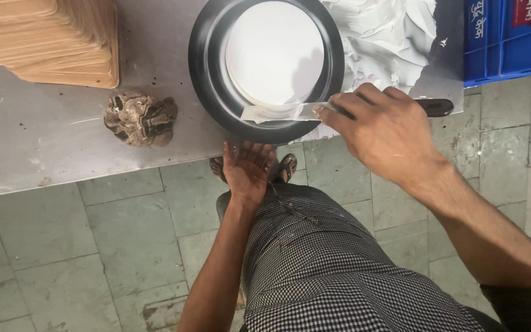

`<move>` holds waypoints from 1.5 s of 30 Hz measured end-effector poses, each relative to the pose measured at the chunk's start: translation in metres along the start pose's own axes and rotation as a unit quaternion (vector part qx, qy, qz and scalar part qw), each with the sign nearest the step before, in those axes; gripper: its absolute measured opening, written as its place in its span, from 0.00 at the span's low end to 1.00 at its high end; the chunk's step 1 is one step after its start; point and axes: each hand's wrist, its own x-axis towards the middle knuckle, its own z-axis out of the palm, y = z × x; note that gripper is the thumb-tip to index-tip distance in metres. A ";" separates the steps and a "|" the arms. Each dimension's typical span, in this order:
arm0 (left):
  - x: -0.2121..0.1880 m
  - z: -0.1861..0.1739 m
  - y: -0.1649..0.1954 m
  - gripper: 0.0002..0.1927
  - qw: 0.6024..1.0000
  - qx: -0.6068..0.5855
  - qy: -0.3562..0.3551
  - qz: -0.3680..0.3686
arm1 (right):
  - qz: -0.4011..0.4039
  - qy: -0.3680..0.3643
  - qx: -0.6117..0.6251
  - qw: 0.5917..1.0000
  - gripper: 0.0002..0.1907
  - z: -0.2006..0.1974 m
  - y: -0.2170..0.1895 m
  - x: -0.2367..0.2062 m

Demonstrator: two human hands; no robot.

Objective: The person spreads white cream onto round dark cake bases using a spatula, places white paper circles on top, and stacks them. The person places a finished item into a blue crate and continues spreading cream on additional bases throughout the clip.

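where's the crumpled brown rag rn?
In the head view the crumpled brown rag lies on the grey metal table, left of the black turntable and just below the stack of wooden boards, near the table's front edge.

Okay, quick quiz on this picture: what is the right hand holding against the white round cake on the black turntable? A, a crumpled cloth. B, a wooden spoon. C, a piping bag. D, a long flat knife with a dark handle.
D: the right hand grips a knife with a dark handle, its cream-smeared blade lying against the edge of the cake on the turntable.
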 end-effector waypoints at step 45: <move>-0.004 -0.021 -0.006 0.31 0.999 0.018 0.027 0.005 | 0.240 0.084 0.232 0.939 0.05 -0.001 0.035 -0.137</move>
